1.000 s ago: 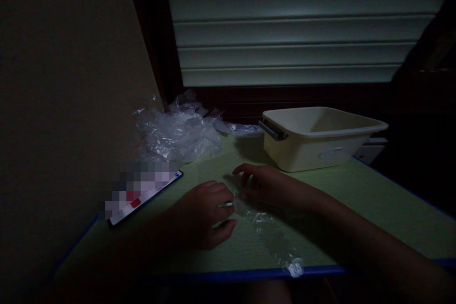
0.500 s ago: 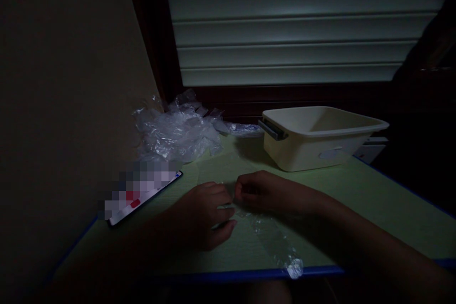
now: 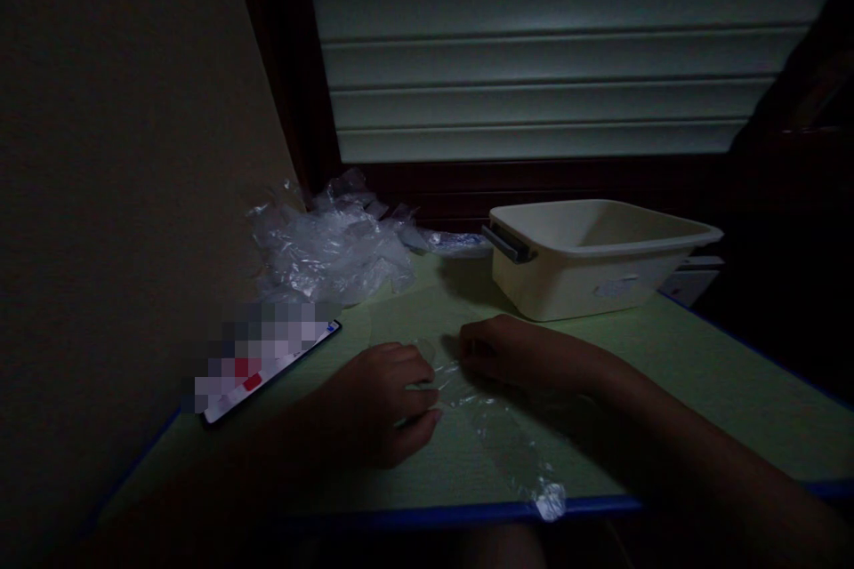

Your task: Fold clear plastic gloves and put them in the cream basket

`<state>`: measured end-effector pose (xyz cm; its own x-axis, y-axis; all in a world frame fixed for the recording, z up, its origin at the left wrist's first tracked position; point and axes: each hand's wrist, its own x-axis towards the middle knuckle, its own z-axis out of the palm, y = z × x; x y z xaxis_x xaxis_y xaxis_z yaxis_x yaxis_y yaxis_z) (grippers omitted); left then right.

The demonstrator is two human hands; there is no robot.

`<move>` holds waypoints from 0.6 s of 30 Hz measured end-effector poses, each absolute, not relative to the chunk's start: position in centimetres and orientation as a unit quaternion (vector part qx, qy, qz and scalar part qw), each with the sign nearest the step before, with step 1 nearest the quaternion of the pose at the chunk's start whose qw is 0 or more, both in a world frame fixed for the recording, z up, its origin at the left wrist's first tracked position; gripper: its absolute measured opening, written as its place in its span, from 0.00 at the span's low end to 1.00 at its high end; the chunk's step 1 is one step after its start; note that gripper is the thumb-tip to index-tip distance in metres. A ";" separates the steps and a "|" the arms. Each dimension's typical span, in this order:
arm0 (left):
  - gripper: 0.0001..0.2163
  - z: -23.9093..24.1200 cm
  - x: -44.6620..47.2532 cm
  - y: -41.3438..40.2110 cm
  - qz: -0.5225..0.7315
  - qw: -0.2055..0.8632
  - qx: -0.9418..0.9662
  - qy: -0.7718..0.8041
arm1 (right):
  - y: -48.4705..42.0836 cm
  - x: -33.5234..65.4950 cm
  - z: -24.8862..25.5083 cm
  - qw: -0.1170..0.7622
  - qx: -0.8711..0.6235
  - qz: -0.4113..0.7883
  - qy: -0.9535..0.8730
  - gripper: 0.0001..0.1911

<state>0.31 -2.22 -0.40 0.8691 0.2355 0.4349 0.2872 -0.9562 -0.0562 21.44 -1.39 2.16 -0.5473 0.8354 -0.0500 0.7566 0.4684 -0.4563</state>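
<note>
A thin strip of clear plastic film [image 3: 511, 449] lies across the green tabletop between my hands, down to a crumpled, shiny end at the front edge. My left hand [image 3: 393, 404] rests at the film's left side, its fingers slightly bent with gaps between them. Just right of it, my right hand [image 3: 500, 351] is closed in a pinch, its fingertips turned inward. Creases in the film run toward those fingertips, though the pinch point itself is dark and partly hidden.
A cream plastic tub [image 3: 567, 280] with a dark handle stands at the back right. Crumpled clear plastic bags [image 3: 334, 249] are heaped at the back left. A lit phone [image 3: 267, 369] lies by the left wall. The green table [image 3: 700, 382] has a blue edge.
My right hand has shifted slightly right, widening the gap to my left hand, and creased film now shows between them. My left hand has stayed almost still.
</note>
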 end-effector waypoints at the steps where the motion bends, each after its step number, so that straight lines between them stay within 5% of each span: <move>1: 0.09 -0.4 0.3 -2.2 -0.228 0.061 -0.962 -0.135 | -1.4 21.4 2.1 0.091 -0.468 0.228 -0.849 0.05; 11: 0.07 -0.9 0.1 -1.1 -0.254 0.080 -0.935 -0.236 | -1.9 20.6 2.0 0.119 -0.410 0.517 -0.742 0.05; 18: 0.09 -1.1 0.1 -0.8 -0.247 0.061 -0.940 -0.229 | -1.8 21.1 2.3 0.107 -0.333 0.491 -0.798 0.02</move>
